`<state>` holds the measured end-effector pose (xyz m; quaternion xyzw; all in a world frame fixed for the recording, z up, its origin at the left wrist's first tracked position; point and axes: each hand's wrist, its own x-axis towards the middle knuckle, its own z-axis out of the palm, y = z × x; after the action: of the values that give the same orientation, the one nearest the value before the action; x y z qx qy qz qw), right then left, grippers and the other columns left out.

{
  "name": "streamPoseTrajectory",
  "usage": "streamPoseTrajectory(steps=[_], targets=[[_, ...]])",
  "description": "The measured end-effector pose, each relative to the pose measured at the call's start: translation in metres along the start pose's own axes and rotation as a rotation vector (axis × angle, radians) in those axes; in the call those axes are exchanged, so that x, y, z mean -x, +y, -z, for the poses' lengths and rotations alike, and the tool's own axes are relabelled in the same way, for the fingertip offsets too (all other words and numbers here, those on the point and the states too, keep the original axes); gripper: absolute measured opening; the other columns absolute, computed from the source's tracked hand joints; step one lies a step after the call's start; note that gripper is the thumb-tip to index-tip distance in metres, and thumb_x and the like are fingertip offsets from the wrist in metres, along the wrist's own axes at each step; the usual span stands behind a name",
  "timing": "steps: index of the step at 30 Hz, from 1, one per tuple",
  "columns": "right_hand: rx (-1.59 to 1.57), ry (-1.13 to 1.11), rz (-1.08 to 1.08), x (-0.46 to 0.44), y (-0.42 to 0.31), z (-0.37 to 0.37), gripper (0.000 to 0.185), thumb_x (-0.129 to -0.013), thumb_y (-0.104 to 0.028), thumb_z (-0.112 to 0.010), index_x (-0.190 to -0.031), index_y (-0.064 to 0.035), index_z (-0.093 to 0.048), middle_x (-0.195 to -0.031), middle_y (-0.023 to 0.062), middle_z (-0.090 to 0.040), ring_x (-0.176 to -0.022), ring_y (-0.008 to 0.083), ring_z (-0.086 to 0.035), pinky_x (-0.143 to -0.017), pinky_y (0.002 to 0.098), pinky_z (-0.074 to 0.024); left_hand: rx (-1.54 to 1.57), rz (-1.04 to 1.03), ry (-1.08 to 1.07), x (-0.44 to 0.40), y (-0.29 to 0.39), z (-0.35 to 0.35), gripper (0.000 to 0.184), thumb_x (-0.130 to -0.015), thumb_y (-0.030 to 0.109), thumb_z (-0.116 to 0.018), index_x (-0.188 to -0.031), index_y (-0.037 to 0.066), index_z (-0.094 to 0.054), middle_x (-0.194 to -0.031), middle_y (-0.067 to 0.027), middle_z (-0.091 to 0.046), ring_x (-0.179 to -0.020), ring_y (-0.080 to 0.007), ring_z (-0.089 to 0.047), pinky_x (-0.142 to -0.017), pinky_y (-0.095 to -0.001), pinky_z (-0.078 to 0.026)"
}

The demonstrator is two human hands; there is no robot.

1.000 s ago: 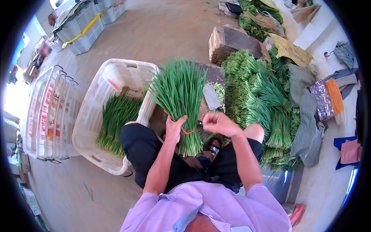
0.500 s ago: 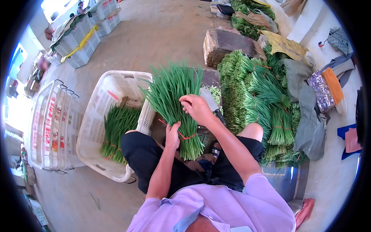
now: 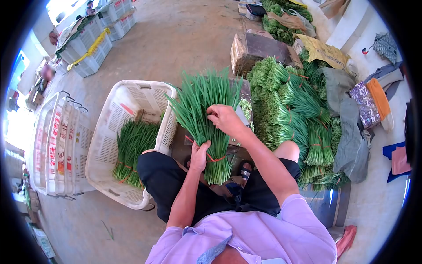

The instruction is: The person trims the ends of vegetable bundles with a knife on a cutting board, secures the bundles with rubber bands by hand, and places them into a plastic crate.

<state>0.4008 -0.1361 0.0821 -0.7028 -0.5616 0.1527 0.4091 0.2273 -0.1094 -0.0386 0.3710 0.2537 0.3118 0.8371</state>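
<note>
A bundle of long green stalks [image 3: 198,103] stands tilted between my knees, leafy ends up, with a red band round its lower part. My left hand [image 3: 199,156] is wrapped round the bundle near the band. Against the upper leaves, my right hand [image 3: 223,119] has its fingers pressed together; whether they pinch any leaf is too small to tell. Partly hidden behind my right hand is a cleaver blade [image 3: 241,116]. Several banded bundles [image 3: 132,147] lie inside the white crate [image 3: 103,145] at my left.
Stacked white crates [image 3: 61,145] stand at the far left, more crates [image 3: 90,46] behind. A large heap of green stalks [image 3: 281,105] lies at my right, beside a brown box [image 3: 263,49] and grey cloth [image 3: 351,141]. A blurred person [image 3: 47,72] is at the far left.
My right hand has moved left from beside the bundle onto its upper leaves. My left hand keeps its hold near the band. The leaves have spread and shifted slightly.
</note>
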Motion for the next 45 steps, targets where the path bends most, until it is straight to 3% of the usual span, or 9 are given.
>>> streamPoseTrajectory(steps=[5, 8, 11, 20, 29, 31, 34, 39, 45], targets=[[-0.204, -0.114, -0.287, -0.001, -0.008, 0.008, 0.018, -0.091, -0.009, -0.064, -0.101, 0.0059, -0.065, -0.071, 0.0154, -0.066, -0.059, 0.0255, -0.068, -0.058, 0.0386, -0.055, -0.052, 0.007, -0.033, 0.001, 0.001, 0.0, 0.04, -0.089, 0.004, -0.067, -0.127, 0.004, -0.057, -0.115, -0.0032, -0.066, -0.1, -0.0139, -0.063, -0.091, -0.0311, -0.051], [-0.344, -0.114, -0.405, 0.002, -0.011, 0.007, 0.018, -0.093, -0.01, -0.062, -0.099, 0.007, -0.065, -0.067, 0.0129, -0.065, -0.054, 0.0184, -0.067, -0.052, 0.0359, -0.0538, -0.045, -0.015, -0.031, 0.004, 0.007, -0.01, 0.04, -0.088, 0.002, -0.069, -0.126, 0.005, -0.058, -0.112, -0.0022, -0.066, -0.097, -0.0128, -0.063, -0.088, -0.0297, -0.051], [-0.268, -0.17, -0.379, 0.006, -0.018, 0.006, 0.017, -0.09, -0.01, -0.064, -0.097, 0.0052, -0.065, -0.072, 0.0149, -0.066, -0.062, 0.0241, -0.068, -0.06, 0.038, -0.0552, -0.086, 0.004, -0.001, 0.001, 0.001, -0.005, 0.038, -0.087, 0.001, -0.069, -0.124, 0.004, -0.059, -0.111, -0.0023, -0.067, -0.096, -0.0123, -0.063, -0.088, -0.0298, -0.052], [0.332, -0.092, 0.224, 0.025, -0.017, 0.001, 0.014, -0.086, -0.012, -0.07, -0.089, -0.0027, -0.059, -0.092, 0.0141, -0.06, -0.087, 0.0377, -0.065, -0.077, 0.0447, -0.0534, 0.009, 0.035, 0.124, -0.005, 0.003, -0.004, 0.034, -0.089, 0.005, -0.068, -0.122, 0.002, -0.061, -0.109, -0.0044, -0.068, -0.093, -0.015, -0.065, -0.083, -0.0324, -0.054], [0.059, -0.003, 0.241, 0.028, -0.017, -0.025, 0.013, -0.089, -0.009, -0.065, -0.091, -0.0019, -0.054, -0.088, 0.0168, -0.06, -0.082, 0.0386, -0.063, -0.072, 0.0448, -0.0538, -0.121, 0.012, 0.059, 0.0, 0.0, -0.007, 0.035, -0.088, 0.005, -0.072, -0.121, 0.0, -0.059, -0.109, -0.0062, -0.068, -0.094, -0.0147, -0.066, -0.083, -0.0311, -0.054], [-0.038, -0.07, 0.159, 0.033, -0.024, -0.031, 0.01, -0.087, -0.003, -0.066, -0.09, -0.0007, -0.057, -0.081, 0.0128, -0.062, -0.074, 0.0306, -0.065, -0.067, 0.0404, -0.0544, -0.146, -0.041, 0.115, -0.005, -0.01, 0.005, 0.033, -0.089, 0.005, -0.071, -0.119, -0.001, -0.06, -0.107, -0.006, -0.068, -0.094, -0.0147, -0.066, -0.084, -0.0312, -0.054], [-0.74, -0.317, -0.307, 0.051, -0.025, -0.049, 0.007, -0.09, 0.0, -0.067, -0.094, 0.0012, -0.061, -0.084, 0.0053, -0.066, -0.075, 0.0107, -0.066, -0.066, 0.0297, -0.0586, -0.067, -0.084, 0.074, -0.006, -0.003, 0.018, 0.025, -0.09, 0.005, -0.07, -0.113, 0.0, -0.062, -0.104, -0.0051, -0.068, -0.089, -0.0131, -0.067, -0.076, -0.0274, -0.056], [-1.134, -0.311, -0.439, 0.069, -0.027, -0.051, 0.005, -0.093, -0.001, -0.066, -0.097, -0.0007, -0.063, -0.081, 0.0049, -0.066, -0.07, 0.0118, -0.067, -0.067, 0.0296, -0.0604, -0.038, -0.114, 0.083, -0.006, 0.003, 0.017, 0.022, -0.089, 0.004, -0.071, -0.11, 0.002, -0.063, -0.1, -0.0029, -0.069, -0.083, -0.012, -0.067, -0.072, -0.0264, -0.056], [-1.14, -1.202, -0.141, 0.098, -0.131, -0.036, 0.007, -0.091, -0.002, -0.07, -0.097, 0.0009, -0.066, -0.079, 0.0054, -0.068, -0.07, 0.0137, -0.069, -0.063, 0.0277, -0.0577, -0.152, -0.091, 0.157, -0.019, 0.008, 0.007, 0.036, -0.087, 0.005, -0.074, -0.121, -0.002, -0.065, -0.111, -0.0047, -0.071, -0.091, -0.0142, -0.066, -0.086, -0.0306, -0.053]])
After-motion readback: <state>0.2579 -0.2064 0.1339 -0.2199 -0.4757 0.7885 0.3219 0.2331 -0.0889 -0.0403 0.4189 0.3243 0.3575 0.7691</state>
